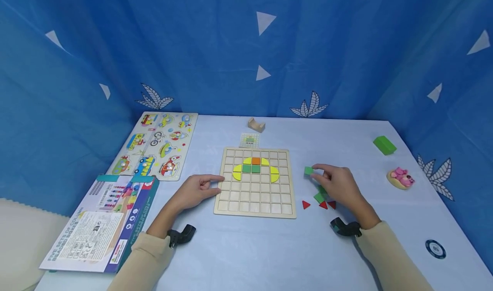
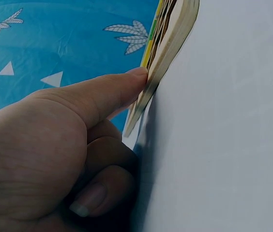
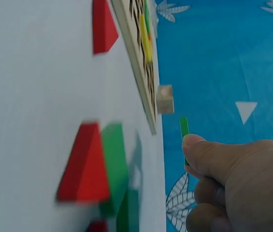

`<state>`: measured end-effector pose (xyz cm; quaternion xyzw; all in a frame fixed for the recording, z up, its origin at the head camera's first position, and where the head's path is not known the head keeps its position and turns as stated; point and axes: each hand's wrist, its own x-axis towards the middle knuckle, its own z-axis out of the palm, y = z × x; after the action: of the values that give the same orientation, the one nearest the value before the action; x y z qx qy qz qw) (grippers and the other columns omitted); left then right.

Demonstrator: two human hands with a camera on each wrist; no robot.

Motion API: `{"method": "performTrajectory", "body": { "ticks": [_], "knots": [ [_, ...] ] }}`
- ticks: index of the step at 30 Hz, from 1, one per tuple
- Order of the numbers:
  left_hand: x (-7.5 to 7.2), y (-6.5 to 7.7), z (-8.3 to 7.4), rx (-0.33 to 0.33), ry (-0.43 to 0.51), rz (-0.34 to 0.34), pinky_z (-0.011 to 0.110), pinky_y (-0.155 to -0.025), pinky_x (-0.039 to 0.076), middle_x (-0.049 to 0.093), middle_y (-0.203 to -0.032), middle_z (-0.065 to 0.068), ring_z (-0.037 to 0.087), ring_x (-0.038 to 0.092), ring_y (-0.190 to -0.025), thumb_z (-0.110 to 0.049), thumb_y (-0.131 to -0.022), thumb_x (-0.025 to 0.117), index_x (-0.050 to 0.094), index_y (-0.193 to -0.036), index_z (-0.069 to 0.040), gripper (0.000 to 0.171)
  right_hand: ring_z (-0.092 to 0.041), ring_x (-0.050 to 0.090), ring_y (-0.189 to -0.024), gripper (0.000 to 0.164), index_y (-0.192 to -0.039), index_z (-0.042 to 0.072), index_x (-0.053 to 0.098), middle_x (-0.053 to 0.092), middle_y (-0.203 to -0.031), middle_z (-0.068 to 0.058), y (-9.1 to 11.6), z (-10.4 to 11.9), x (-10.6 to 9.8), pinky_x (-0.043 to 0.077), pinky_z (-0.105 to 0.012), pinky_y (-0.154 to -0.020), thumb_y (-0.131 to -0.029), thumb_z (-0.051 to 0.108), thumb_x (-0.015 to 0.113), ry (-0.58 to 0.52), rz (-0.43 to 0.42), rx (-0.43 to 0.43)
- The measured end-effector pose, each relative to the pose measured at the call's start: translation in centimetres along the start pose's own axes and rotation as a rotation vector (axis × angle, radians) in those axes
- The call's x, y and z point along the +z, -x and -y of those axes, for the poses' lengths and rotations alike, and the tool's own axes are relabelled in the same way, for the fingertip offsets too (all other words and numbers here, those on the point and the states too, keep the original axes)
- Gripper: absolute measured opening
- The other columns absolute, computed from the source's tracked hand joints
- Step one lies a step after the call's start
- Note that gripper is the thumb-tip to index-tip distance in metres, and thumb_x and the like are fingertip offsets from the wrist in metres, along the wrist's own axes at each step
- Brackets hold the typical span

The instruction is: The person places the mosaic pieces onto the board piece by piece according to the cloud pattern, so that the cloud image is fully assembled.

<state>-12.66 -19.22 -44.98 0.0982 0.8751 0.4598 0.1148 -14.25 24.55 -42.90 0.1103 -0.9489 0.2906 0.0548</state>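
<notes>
A wooden grid board (image 1: 254, 207) carries a pattern of yellow quarter-round tiles, two green square tiles and one orange square tile. My left hand (image 1: 196, 190) touches the board's left edge with its thumb and index finger; the left wrist view shows a fingertip against the board's side. To the right of the board, my right hand (image 1: 339, 186) pinches a green square tile (image 1: 308, 170) between thumb and index finger. The right wrist view shows this tile edge-on, held up off the table. Below that hand lie more green tiles (image 1: 319, 197) and several red triangle tiles (image 1: 306, 205).
A small pattern card (image 1: 249, 140) and a wooden holder (image 1: 256, 125) are behind the board. At left are a vehicle puzzle board (image 1: 179, 147) and a boxed bead set (image 1: 92, 235). A green block (image 1: 384, 145), a pink figure (image 1: 401, 178) and a round chip (image 1: 435, 249) lie at right.
</notes>
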Motion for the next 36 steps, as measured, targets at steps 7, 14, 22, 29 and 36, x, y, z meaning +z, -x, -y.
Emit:
{"method": "performTrajectory", "body": {
  "ticks": [7,14,22,29,36],
  "knots": [
    [-0.1,0.0,-0.1,-0.006,0.001,-0.001,0.028,-0.055,0.028,0.033,-0.055,-0.005,0.013,0.029,-0.051,-0.023,-0.091,0.079,0.074,-0.126,-0.020,0.035,-0.019,0.042,-0.049,0.033,-0.123,0.011,0.073,0.044,-0.057,0.002,-1.2,2.5,1.2,0.033,-0.029,-0.044,-0.092,0.021,0.079,-0.023,0.050,-0.023],
    [-0.1,0.0,0.0,-0.008,0.006,0.003,0.027,-0.055,0.028,0.032,-0.056,-0.005,0.013,0.029,-0.051,-0.023,-0.092,0.078,0.074,-0.126,-0.021,0.035,-0.016,0.041,-0.050,0.032,-0.120,0.010,0.075,0.044,-0.056,0.004,-2.3,4.5,2.7,0.030,-0.027,-0.047,-0.091,0.021,0.080,-0.060,0.081,-0.088],
    [0.0,0.1,0.1,-0.013,0.005,-0.001,0.028,-0.054,0.028,0.033,-0.055,-0.005,0.013,0.029,-0.050,-0.024,-0.091,0.079,0.074,-0.126,-0.022,0.035,-0.014,0.040,-0.049,0.028,-0.119,0.013,0.075,0.045,-0.056,0.004,-3.7,6.3,4.7,0.030,-0.028,-0.048,-0.094,0.024,0.077,-0.135,0.134,-0.122],
    [0.0,0.0,0.1,-0.009,0.018,0.009,0.028,-0.054,0.028,0.032,-0.056,-0.005,0.013,0.028,-0.050,-0.023,-0.092,0.079,0.074,-0.125,-0.022,0.034,-0.014,0.039,-0.047,0.027,-0.119,0.013,0.075,0.044,-0.054,0.003,-4.5,7.0,6.6,0.032,-0.029,-0.050,-0.095,0.026,0.075,-0.199,0.131,-0.100],
    [0.0,0.0,0.1,-0.021,0.011,0.008,0.028,-0.054,0.028,0.033,-0.055,-0.004,0.014,0.029,-0.050,-0.024,-0.091,0.079,0.074,-0.125,-0.024,0.034,-0.015,0.041,-0.046,0.026,-0.119,0.013,0.076,0.045,-0.054,0.003,-4.6,6.9,7.6,0.032,-0.029,-0.048,-0.095,0.025,0.075,-0.217,0.119,-0.054]
  ]
}}
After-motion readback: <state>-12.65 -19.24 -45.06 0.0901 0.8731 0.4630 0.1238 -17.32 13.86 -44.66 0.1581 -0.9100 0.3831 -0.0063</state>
